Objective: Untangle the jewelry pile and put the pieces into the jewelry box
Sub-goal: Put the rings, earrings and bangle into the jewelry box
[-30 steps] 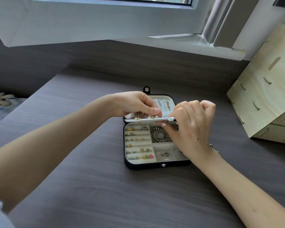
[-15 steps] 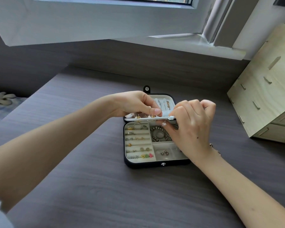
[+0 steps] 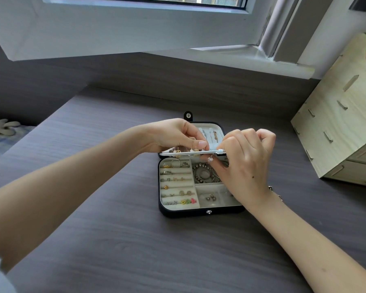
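Observation:
A small black jewelry box (image 3: 190,212) lies open on the dark wood desk, its cream compartments holding rings, studs and a beaded bracelet (image 3: 203,173). A white earring panel (image 3: 190,152) is lifted level above the hinge, with several studs stuck through it. My left hand (image 3: 175,136) pinches the panel's top edge from the left. My right hand (image 3: 243,163) is curled at the panel's right end and pinches a small sparkly earring (image 3: 210,159) just under the panel. The right hand hides the box's right compartments.
A light wooden drawer cabinet (image 3: 342,134) stands at the right of the desk (image 3: 114,240). A window frame and sill (image 3: 251,53) run along the back. A soft toy (image 3: 2,126) lies on bedding at far left.
Almost nothing differs. Both hands keep their hold at the earring panel, with only slight finger shifts of the right hand under it.

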`<state>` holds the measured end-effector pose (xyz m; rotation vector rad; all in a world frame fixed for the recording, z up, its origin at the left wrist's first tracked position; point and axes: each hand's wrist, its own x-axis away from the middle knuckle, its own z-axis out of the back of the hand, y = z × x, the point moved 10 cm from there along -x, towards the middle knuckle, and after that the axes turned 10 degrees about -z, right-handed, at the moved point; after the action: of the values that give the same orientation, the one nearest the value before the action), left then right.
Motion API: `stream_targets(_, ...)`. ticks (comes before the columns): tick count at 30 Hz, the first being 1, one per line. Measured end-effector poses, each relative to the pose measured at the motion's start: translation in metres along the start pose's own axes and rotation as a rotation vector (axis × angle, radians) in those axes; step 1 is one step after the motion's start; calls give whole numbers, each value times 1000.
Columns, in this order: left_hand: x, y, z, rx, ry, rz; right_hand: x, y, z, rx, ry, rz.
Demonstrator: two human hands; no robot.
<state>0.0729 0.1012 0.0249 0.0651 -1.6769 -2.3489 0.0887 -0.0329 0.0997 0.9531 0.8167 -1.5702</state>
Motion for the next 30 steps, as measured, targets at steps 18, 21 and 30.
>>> stream_targets(18, -1, 7, -1, -8, -8, -102, 0, 1, -2, -11, -5, -9)
stream_targets(21, -1, 6, -2, 15, -15, -79, 0, 1, -2, -8, -7, -9)
stream_targets(30, 1, 9, -3, 37, -32, -78, 0, 2, -2, -25, -15, -18)
